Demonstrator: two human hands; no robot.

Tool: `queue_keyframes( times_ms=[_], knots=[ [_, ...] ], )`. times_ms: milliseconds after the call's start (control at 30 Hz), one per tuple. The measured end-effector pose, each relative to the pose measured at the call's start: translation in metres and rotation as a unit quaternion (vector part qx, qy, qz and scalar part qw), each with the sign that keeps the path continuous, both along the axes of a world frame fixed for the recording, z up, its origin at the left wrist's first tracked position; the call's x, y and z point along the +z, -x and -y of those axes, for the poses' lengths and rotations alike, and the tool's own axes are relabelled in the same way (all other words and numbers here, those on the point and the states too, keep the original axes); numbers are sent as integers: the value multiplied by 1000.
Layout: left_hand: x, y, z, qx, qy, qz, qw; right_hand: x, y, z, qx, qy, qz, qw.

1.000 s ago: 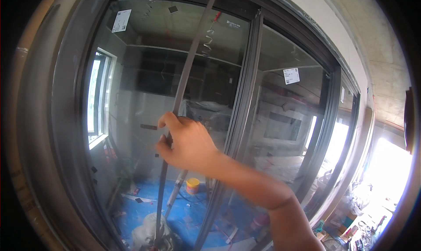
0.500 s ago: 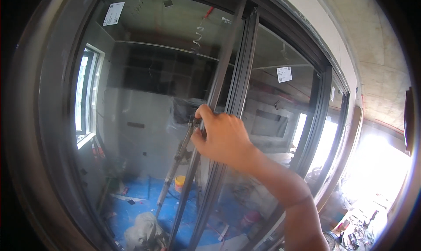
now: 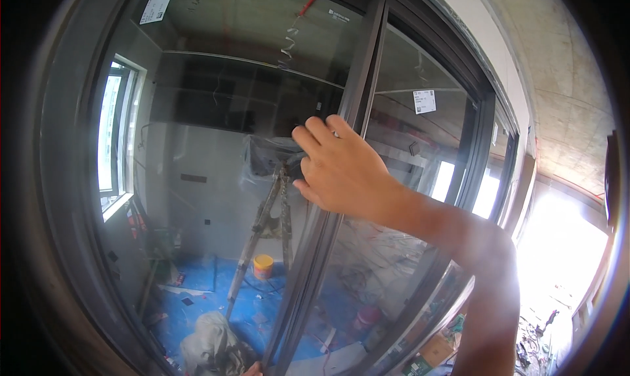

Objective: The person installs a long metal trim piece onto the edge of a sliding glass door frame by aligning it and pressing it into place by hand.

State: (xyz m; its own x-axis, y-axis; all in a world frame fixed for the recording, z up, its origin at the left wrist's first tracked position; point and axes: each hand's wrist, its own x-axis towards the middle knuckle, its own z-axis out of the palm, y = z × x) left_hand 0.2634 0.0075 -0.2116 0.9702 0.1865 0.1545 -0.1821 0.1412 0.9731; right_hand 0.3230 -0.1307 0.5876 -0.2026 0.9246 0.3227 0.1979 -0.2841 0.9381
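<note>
A dark-framed sliding glass panel [image 3: 216, 208] fills the left of the view. Its upright stile [image 3: 363, 61] stands along the dark centre post of the frame. In front of that stile is my right hand [image 3: 344, 169], fingers bent and spaced apart, thumb away from them, nothing visible between. Whether its palm touches the stile is hidden. Of my left hand [image 3: 252, 370], only a bit of fingers shows at the lower edge, beside the stile's lower part. Further right sits another glass pane [image 3: 420, 67] with a white label [image 3: 424, 101].
Behind the glass, a stained stepladder [image 3: 252, 244] stands on blue floor sheeting [image 3: 216, 297] near a yellow bucket [image 3: 263, 266]. A greyish covered bundle [image 3: 213, 346] lies low by the panel. Boxes [image 3: 436, 350] and scattered items lie at lower right, beyond my right forearm.
The panel's stile has moved right, closing the strip between it and the centre post. My right hand has loosened from its pinch on the stile. Part of my left hand has appeared below.
</note>
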Motion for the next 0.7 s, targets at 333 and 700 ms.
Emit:
queue_keyframes(
  times_ms=[333,700],
  knots=[
    [53,-8,17,-29,-212,-139,967,13,-54,12,118,236,-60,963],
    [42,-15,30,139,-493,66,856,17,-66,8,139,247,-67,957]
  ],
)
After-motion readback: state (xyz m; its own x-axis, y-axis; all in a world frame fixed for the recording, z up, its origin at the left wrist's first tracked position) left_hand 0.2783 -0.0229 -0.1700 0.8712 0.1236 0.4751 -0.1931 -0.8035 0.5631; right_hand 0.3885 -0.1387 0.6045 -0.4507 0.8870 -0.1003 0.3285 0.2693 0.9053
